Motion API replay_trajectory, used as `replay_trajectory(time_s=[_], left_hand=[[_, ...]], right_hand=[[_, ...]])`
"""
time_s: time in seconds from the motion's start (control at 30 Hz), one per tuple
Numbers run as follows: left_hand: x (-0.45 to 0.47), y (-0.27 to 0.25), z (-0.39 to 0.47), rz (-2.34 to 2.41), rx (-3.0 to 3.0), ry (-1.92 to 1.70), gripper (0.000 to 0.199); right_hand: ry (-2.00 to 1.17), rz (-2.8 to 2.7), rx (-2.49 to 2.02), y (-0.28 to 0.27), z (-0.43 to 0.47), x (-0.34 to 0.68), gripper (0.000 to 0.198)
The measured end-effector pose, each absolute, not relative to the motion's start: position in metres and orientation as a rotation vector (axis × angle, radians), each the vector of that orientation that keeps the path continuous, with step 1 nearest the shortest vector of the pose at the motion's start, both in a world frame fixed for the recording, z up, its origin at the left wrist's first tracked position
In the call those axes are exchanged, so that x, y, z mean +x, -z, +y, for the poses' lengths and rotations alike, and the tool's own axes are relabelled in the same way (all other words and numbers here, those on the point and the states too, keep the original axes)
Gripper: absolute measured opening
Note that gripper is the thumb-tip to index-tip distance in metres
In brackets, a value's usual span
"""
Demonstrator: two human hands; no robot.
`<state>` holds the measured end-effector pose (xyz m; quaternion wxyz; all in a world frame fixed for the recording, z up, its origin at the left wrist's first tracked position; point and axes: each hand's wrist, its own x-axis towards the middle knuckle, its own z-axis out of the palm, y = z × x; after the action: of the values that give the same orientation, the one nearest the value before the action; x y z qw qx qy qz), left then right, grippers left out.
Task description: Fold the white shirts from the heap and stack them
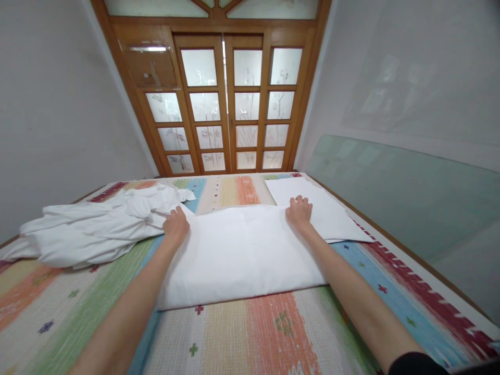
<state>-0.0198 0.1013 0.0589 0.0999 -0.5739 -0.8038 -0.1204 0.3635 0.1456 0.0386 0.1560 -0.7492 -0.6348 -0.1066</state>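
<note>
A white cloth (242, 255), folded into a wide rectangle, lies flat in front of me on the bed or table. At its far left corner my left hand (176, 226) is closed, with the fingers curled over the fabric edge. My right hand (299, 212) grips the far right corner in the same way, knuckles up. Beyond that hand is a flat, neatly folded white cloth (332, 219), partly covered by the hand and the nearer cloth. To the left, close to my left hand, a rumpled white cloth (97, 226) lies in a loose heap.
A striped, colourful cover (219, 333) spreads over the whole surface. Along the right side stands a pale green glass panel (406, 182) against the wall. Wooden doors (230, 104) with frosted panes close off the far end.
</note>
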Motion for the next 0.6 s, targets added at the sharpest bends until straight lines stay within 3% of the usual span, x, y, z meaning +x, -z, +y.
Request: replay_trajectory(time_s=[0.13,0.3,0.6], left_hand=[[0.038,-0.071,0.109,-2.072,-1.899,0.443,0.034],[0.098,-0.045,0.112,-1.818,-2.336,0.461,0.029],[0.075,0.008,0.114,-1.797,-2.467,0.491,0.043]], right_hand=[[0.066,-2.002,-1.995,-0.035,0.135,0.294,0.041],[-0.054,-2.267,-1.571,-0.02,0.117,0.227,0.047],[-0.1,-2.373,-1.536,-0.005,0.125,0.265,0.055]])
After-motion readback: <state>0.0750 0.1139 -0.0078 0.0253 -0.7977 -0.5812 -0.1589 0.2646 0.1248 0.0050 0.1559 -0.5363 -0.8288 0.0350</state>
